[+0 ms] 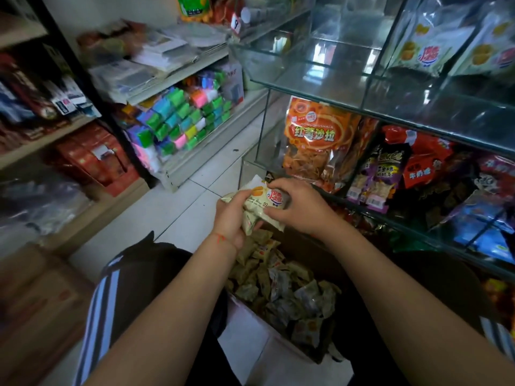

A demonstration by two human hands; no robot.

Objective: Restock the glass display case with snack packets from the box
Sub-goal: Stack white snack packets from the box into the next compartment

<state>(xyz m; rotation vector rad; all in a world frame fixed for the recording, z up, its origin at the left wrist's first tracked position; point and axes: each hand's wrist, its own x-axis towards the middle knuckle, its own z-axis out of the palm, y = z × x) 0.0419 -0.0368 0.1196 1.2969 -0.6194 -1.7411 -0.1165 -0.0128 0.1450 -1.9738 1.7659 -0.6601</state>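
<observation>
A cardboard box stands on the floor between my knees, full of several small cream snack packets. Above its far end, both hands hold a bunch of the same packets. My left hand grips the bunch from below and the left. My right hand curls over it from the right, thumb and fingers on the top packet. The glass display case rises to the right. Its upper shelf is mostly bare glass, with larger bags of the same brand at the far right.
The case's lower shelves hold an orange chip bag and dark and red snack bags. Shelves on the left carry colourful blocks, papers and red boxes. A brown carton sits at lower left. White tiled floor lies ahead.
</observation>
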